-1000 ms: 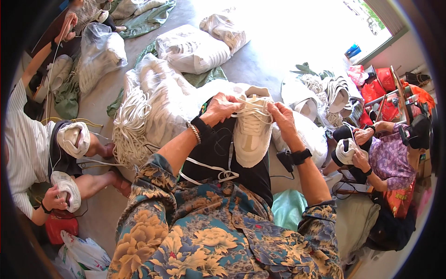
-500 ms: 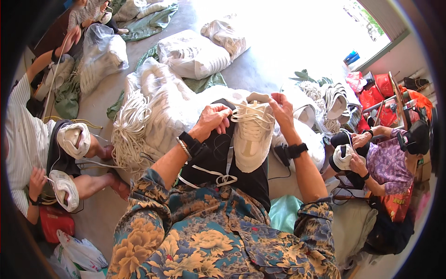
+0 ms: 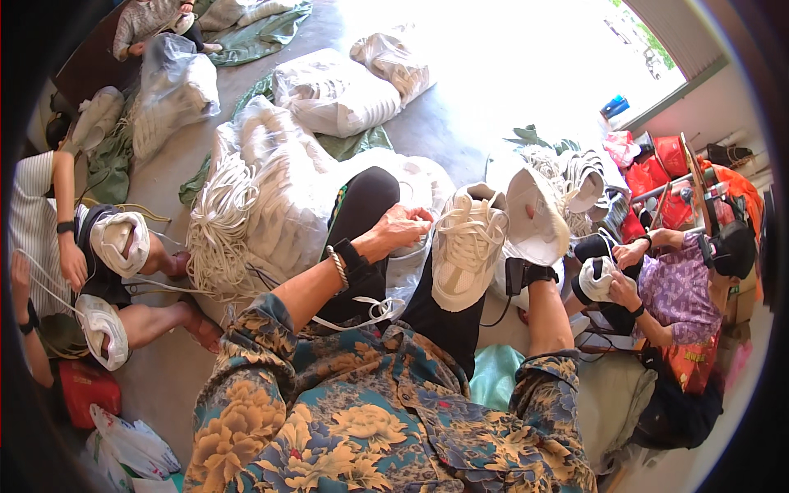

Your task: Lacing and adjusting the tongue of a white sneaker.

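A white laced sneaker [image 3: 464,251] lies toe-down on my black-trousered lap. My left hand [image 3: 401,230], with a bead bracelet and black band at the wrist, rests curled against the sneaker's left edge, over a clear plastic bag. Whether it pinches anything I cannot tell. My right hand [image 3: 536,258] is almost wholly hidden behind a second white shoe [image 3: 536,212], which it holds up just right of the first; only the wrist with a black watch shows. A loose white lace [image 3: 370,311] trails across my lap.
A bundle of white laces [image 3: 218,234] and bagged white shoes [image 3: 333,90] lie ahead on the concrete floor. A person at the left holds white shoes [image 3: 119,242]. Another person at the right [image 3: 674,287] handles a shoe. Red bags sit at the far right.
Both hands were together at the sneaker's laces. Now my left hand has slid to its left edge, and my right hand has lifted a second white shoe beside it.
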A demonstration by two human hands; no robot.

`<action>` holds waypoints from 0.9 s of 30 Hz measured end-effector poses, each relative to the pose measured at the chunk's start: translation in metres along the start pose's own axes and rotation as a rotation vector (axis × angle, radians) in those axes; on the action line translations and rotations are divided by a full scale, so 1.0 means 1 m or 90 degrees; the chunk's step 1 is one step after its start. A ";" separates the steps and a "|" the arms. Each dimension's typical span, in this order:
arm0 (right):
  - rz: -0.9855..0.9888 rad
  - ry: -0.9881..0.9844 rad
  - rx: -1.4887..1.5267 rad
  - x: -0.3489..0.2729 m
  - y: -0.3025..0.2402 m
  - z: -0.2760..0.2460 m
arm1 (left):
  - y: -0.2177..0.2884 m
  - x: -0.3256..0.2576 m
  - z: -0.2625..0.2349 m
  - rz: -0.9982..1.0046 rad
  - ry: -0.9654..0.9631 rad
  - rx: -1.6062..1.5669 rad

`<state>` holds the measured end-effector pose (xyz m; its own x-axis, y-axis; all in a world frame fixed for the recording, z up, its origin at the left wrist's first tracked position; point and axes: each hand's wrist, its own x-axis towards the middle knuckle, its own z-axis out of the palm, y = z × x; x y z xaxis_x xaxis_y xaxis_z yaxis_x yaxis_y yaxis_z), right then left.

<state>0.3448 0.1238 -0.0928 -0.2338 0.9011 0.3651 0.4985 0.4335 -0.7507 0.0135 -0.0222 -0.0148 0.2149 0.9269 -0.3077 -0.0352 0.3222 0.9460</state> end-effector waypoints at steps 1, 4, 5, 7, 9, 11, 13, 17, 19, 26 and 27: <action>0.005 0.003 -0.002 0.001 0.003 -0.004 | -0.001 0.003 0.004 0.015 0.006 0.023; 0.025 -0.045 0.013 0.005 0.005 -0.019 | 0.000 0.014 0.020 -0.021 0.009 0.060; 0.032 -0.061 0.019 0.008 0.000 -0.025 | -0.002 0.016 0.027 -0.033 0.039 0.058; 0.047 -0.087 0.028 0.016 -0.010 -0.039 | -0.003 0.020 0.034 -0.040 0.020 0.057; 0.083 -0.107 0.054 0.021 -0.013 -0.050 | 0.000 0.024 0.043 -0.090 0.005 -0.040; -0.038 -0.132 0.171 0.054 -0.059 -0.046 | -0.006 0.023 0.036 -0.071 -0.030 -0.026; 0.001 -0.142 0.060 0.069 -0.060 -0.040 | 0.005 0.022 0.040 -0.134 -0.028 -0.095; 0.214 -0.124 0.154 0.048 -0.099 0.024 | -0.016 0.022 0.036 -0.133 -0.040 -0.183; 0.318 -0.177 0.327 0.045 -0.111 0.007 | -0.015 0.016 0.041 -0.125 -0.034 -0.179; 0.507 -0.272 0.660 0.013 -0.087 -0.035 | -0.026 0.006 0.063 -0.192 -0.181 0.011; 0.530 -0.285 0.627 0.016 -0.089 -0.035 | -0.027 0.006 0.064 -0.198 -0.176 0.007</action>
<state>0.3259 0.0995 -0.0004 -0.5012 0.7385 -0.4510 -0.1285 -0.5790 -0.8051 0.0782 -0.0376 -0.0360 0.4681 0.6986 -0.5411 0.0834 0.5747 0.8141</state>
